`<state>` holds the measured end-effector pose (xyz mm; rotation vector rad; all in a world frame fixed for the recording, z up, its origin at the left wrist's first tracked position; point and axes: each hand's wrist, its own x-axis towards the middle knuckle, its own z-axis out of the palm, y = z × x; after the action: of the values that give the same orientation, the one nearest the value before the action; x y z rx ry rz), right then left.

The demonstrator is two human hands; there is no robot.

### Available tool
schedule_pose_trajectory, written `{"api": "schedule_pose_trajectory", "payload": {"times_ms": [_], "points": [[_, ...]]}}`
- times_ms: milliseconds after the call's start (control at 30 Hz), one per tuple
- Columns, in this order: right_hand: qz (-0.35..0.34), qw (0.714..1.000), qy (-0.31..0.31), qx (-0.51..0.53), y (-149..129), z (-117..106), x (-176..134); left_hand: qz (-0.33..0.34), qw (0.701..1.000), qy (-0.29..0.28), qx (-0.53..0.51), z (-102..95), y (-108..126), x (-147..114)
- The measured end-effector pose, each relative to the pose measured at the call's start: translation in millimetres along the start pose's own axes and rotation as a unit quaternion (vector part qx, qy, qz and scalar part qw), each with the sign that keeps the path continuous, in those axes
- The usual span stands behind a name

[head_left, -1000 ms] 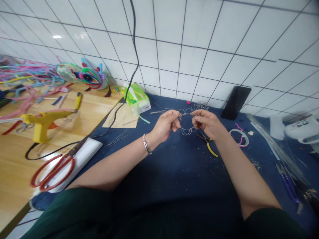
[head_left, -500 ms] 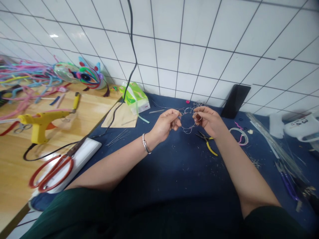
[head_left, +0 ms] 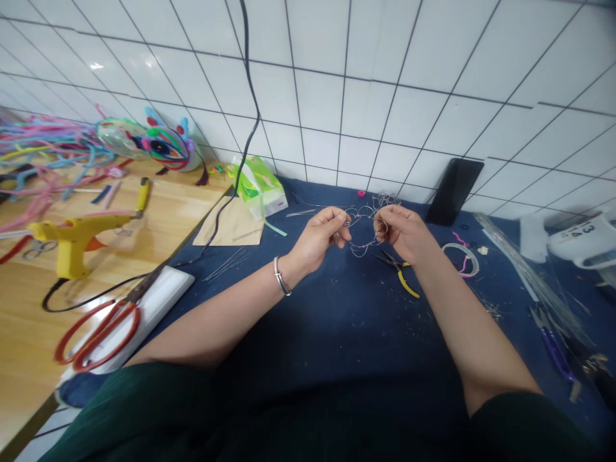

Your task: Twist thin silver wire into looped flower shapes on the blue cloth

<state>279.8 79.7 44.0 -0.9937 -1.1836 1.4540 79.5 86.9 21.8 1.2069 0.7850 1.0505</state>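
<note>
A thin wire ring with small loops around it [head_left: 364,246] is held up between both hands, above the blue cloth. My left hand [head_left: 322,239] pinches its left side between thumb and fingers; a silver bracelet [head_left: 279,277] circles that wrist. On the opposite side my right hand [head_left: 400,230] grips the ring's edge, its fingertips partly hidden by wire loops. Pliers with yellow handles [head_left: 407,279] lie on the cloth just below my right hand. Behind that hand sits a tangle of fine wire [head_left: 385,199].
To the left are a yellow glue gun [head_left: 77,240], red-handled scissors [head_left: 103,333], a white power strip [head_left: 168,289] and a green tissue pack [head_left: 257,186]. A black phone [head_left: 455,192] leans on the tiled wall. Purple-handled pliers [head_left: 556,350] and a tape roll [head_left: 474,263] lie right.
Both hands keep hold of the wire ring in nearly the same place. The ring is tilted slightly differently, and the whole view has shifted a little.
</note>
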Motion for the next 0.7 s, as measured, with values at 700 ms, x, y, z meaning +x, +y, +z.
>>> {"api": "schedule_pose_trajectory", "payload": {"times_ms": [700], "points": [[0.004, 1.000, 0.029, -0.011, -11, -1, -4, 0.078, 0.989, -0.108, 0.067, -7.4, -2, 5]]}}
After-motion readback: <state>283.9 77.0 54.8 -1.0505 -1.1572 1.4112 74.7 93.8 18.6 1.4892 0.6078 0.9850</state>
